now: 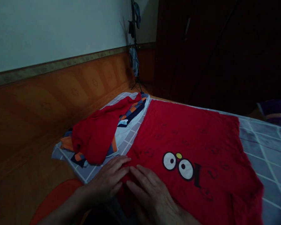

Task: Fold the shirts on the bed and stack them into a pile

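Note:
A red shirt (201,131) lies spread over the bed, with two cartoon eyes, a yellow dot and a black mark printed on it. Both hands are at its near left part. My left hand (109,176) rests by the shirt's left edge, fingers apart and pointing right. Beside it, almost touching, my right hand (152,190) lies on the red cloth with its fingers stretched out. Left of the shirt is a pile of clothes, a red garment (96,134) on top of an orange, blue and white checked one (133,109).
The grey checked bed sheet (267,156) shows at the right. An orange round object (58,197) is at the lower left. Behind the bed stand a coat rack (134,37) with hanging items and a dark wardrobe (213,47). Something purple (276,109) is at the far right.

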Available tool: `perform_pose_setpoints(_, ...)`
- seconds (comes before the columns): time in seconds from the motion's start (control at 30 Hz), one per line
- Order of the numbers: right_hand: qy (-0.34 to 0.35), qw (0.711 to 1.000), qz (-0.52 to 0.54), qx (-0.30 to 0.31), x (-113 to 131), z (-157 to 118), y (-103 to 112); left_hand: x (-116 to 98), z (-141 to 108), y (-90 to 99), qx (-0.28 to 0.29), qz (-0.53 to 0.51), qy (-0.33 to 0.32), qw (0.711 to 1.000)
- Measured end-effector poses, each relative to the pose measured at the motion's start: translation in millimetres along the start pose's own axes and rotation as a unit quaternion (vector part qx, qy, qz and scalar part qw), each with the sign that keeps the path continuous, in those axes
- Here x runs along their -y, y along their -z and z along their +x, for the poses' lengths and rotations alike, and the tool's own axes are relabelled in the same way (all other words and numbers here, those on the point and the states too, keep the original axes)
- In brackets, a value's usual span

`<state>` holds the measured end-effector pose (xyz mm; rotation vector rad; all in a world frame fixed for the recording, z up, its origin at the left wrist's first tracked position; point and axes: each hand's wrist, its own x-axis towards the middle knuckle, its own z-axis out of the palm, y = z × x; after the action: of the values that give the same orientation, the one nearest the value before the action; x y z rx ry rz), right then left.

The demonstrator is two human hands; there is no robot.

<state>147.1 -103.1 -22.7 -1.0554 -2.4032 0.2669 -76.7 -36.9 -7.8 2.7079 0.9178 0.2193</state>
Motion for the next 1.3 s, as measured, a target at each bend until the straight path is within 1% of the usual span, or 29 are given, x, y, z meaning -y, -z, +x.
perform_pose_setpoints(0.03,0.005,1.0,-0.001,0.015,-2.7,-1.1,-0.8,2.0,-2.3,-0.6,-0.008,0.002,0.006,1.0)
perform_pose_setpoints(0.13,0.034,0.994,0.031,0.096,-11.6,-2.8,-6.2,8.6,-9.4,-3.9,-0.031,0.006,0.019,0.999)
perform_pose_setpoints(0.23,0.043,0.986,0.06,0.152,-17.2,-2.3,-10.6,14.8,-17.6,-7.7,-0.032,0.026,0.034,0.999)
perform_pose_setpoints(0.3,0.047,0.983,0.067,0.166,-18.4,-1.6,-12.1,18.4,-23.1,-7.6,-0.014,0.044,0.047,0.998)
perform_pose_setpoints(0.37,0.056,0.981,0.068,0.171,-18.7,-1.0,-13.9,21.1,-27.0,-2.6,0.014,0.053,0.061,0.997)
perform_pose_setpoints(0.47,0.069,0.98,0.067,0.177,-18.8,-1.6,-19.4,20.8,-25.0,14.8,0.074,0.026,0.072,0.994)
perform_pose_setpoints(0.53,0.079,0.979,0.07,0.175,-18.7,-2.4,-23.3,16.5,-15.9,28.3,0.091,0.007,0.068,0.993)
perform_pose_setpoints(0.6,0.088,0.979,0.071,0.171,-18.0,-2.6,-25.7,9.7,-0.8,36.5,0.073,0.003,0.045,0.996)
perform_pose_setpoints(0.63,0.089,0.979,0.069,0.168,-17.4,-2.3,-26.0,6.2,8.3,37.4,0.058,0.006,0.026,0.998)
perform_pose_setpoints(0.7,0.095,0.98,0.06,0.162,-16.1,-0.9,-25.4,0.8,27.6,32.3,0.037,0.015,-0.021,0.999)
perform_pose_setpoints(0.8,0.106,0.981,0.032,0.156,-15.5,0.4,-25.5,0.3,52.2,15.3,0.024,0.041,-0.064,0.997)
perform_pose_setpoints(0.9,0.119,0.984,0.007,0.134,-18.0,-2.5,-31.0,8.5,66.6,3.2,0.009,0.058,-0.073,0.996)
perform_pose_setpoints(0.97,0.128,0.984,-0.003,0.121,-20.4,-6.0,-36.0,16.3,73.2,2.2,0.007,0.056,-0.078,0.995)
perform_pose_setpoints(1.03,0.137,0.984,-0.008,0.114,-21.6,-8.4,-38.6,24.5,80.8,5.5,0.016,0.054,-0.089,0.994)
perform_pose_setpoints(1.13,0.138,0.984,-0.016,0.109,-20.3,-7.8,-36.4,36.9,96.3,13.4,0.039,0.069,-0.113,0.99)
perform_pose_setpoints(1.2,0.133,0.985,-0.025,0.108,-18.8,-5.7,-33.5,44.5,106.8,19.4,0.055,0.095,-0.119,0.987)
perform_pose_setpoints(1.3,0.144,0.983,-0.035,0.105,-18.7,-3.5,-33.5,52.1,117.1,28.4,0.085,0.141,-0.121,0.979)
